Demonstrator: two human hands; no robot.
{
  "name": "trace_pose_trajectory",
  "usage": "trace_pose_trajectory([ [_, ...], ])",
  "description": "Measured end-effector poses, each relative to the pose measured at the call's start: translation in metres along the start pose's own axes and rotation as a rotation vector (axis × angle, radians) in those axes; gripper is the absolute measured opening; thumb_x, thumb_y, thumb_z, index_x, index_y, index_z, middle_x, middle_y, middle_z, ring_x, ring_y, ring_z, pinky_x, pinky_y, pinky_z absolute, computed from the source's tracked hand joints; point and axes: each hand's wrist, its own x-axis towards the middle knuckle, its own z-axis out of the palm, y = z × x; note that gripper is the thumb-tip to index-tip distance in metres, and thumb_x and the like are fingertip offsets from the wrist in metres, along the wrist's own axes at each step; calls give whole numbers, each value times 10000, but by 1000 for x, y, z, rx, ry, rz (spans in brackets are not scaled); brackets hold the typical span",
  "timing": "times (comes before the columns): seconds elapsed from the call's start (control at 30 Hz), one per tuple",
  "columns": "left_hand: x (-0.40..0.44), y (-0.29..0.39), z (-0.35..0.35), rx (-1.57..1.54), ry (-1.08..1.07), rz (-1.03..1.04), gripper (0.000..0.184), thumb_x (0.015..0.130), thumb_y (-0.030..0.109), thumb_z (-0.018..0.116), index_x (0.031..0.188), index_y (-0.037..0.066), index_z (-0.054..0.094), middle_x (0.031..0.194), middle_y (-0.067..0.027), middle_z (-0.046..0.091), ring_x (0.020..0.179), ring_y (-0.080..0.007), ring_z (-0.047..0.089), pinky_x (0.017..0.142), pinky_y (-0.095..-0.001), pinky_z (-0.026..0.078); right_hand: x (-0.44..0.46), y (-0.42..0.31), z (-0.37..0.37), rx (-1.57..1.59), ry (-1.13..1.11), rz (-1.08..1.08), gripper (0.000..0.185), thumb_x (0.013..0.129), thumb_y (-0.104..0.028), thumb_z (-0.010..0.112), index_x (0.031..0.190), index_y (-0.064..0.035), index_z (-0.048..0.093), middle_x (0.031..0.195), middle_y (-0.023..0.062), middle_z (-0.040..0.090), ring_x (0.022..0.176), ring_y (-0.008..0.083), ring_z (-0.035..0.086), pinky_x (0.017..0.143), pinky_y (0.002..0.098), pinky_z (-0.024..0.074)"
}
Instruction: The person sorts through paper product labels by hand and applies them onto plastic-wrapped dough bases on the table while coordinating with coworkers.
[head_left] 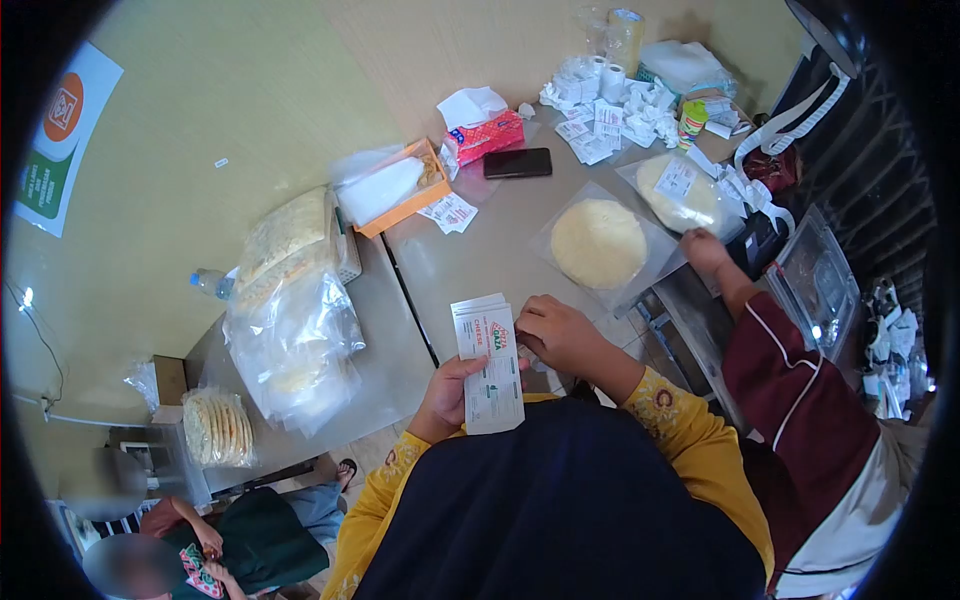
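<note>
My left hand [445, 402] is closed round a stack of printed labels [488, 375], thumb across the front; the top one reads "CHEESE". The labels stand nearly upright in front of my chest. Against the stack's right edge is my right hand [562, 335], its fingers curled inward. What those fingertips pinch, if anything, is hidden. Beyond my right hand a round flat pizza base [599, 244] lies in a clear bag on the table. Behind it sits another bagged base [675, 192] with a white label [676, 180] on it, touched by a co-worker's hand [705, 250].
Bagged flat bases [290, 240] and clear plastic bags [295, 345] cover the left table. A phone [517, 163], tissue pack [484, 138] and orange-edged box [400, 190] stand at the back. Crumpled label backing [648, 110] lies back right. Another person [255, 535] sits lower left.
</note>
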Motion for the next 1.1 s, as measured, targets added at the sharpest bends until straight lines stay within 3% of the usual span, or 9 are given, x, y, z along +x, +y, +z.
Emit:
trace_pose_trajectory([
  [0.23,-12,-4,-8,-32,15,-5,475,852,186,524,1271,14,381,1154,-236,549,997,-361,582,879,-447,464,-2,-8,8,-66,-50,-81,114,702,-111,633,782,-81,559,809,69,518,781,262,538,649,365,465],
  [0.33,-10,-6,-14,30,-70,60,490,883,256,482,1299,28,359,1153,-227,541,1049,-351,550,915,-462,434,-4,-11,7,21,7,-20,93,697,-98,635,761,-78,571,809,75,527,775,261,545,648,358,466],
  [0.4,-7,-7,-9,-41,51,149,499,913,333,428,1306,36,351,1171,-216,527,1057,-342,543,912,-460,435,-6,-12,6,91,93,64,73,707,-80,638,758,-74,586,806,78,547,752,243,561,635,341,467],
  [0.5,2,-11,1,-36,163,365,602,929,506,285,1318,50,336,1214,-191,486,1079,-323,521,915,-447,432,-3,-22,5,487,186,387,60,755,-77,646,796,-49,612,763,62,590,653,170,573,571,293,461],
  [0.6,9,-15,-11,67,137,461,643,921,546,232,1312,46,337,1209,-183,483,1085,-313,513,922,-433,425,5,-40,14,1095,-70,723,115,796,-91,653,853,-6,602,713,31,588,567,72,508,537,228,416],
  [0.7,10,-18,-16,126,84,465,669,916,565,193,1302,39,340,1190,-178,493,1089,-305,509,927,-424,420,6,-46,28,1147,-173,703,120,807,-101,650,858,-4,601,704,18,576,564,69,502,523,214,402],
  [0.83,15,-23,-4,118,167,537,679,913,571,189,1303,36,338,1203,-192,482,1087,-317,506,946,-434,400,5,-49,34,1035,-150,749,118,801,-100,653,853,-6,604,697,16,578,568,62,491,521,210,393],
  [1.1,24,-34,-3,195,245,591,620,937,508,250,1281,2,356,1187,-190,498,1093,-302,505,957,-408,395,-3,-37,48,712,-73,574,174,761,-117,682,833,11,588,716,58,609,634,108,556,602,258,456],
])
